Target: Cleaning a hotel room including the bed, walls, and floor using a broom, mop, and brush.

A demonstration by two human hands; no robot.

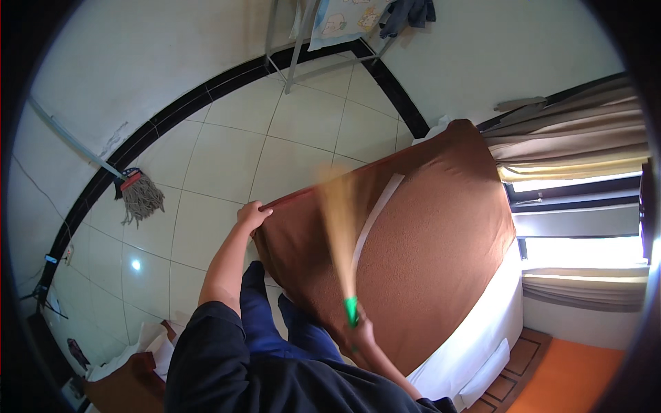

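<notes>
Before me lies a mattress under a brown cloth cover (423, 253), with a white strip (379, 211) running along its top. My left hand (253, 216) grips the cover's edge at the near left corner, thumb on top. Low on the mattress side nearest me, my right hand (363, 330) is closed around the green handle of a stick broom (341, 242). The straw-coloured bristles point away from me over the cover. Their far end is blurred by motion, so I cannot tell whether they touch the cloth.
A string mop (142, 199) leans against the left wall above the tiled floor (217, 165). Beyond the mattress stands a metal drying rack (292, 57) with hanging cloths. Curtained windows (583, 248) are at right, near a wooden headboard (521, 361). Brown and white bedding (126, 377) lies behind me at left.
</notes>
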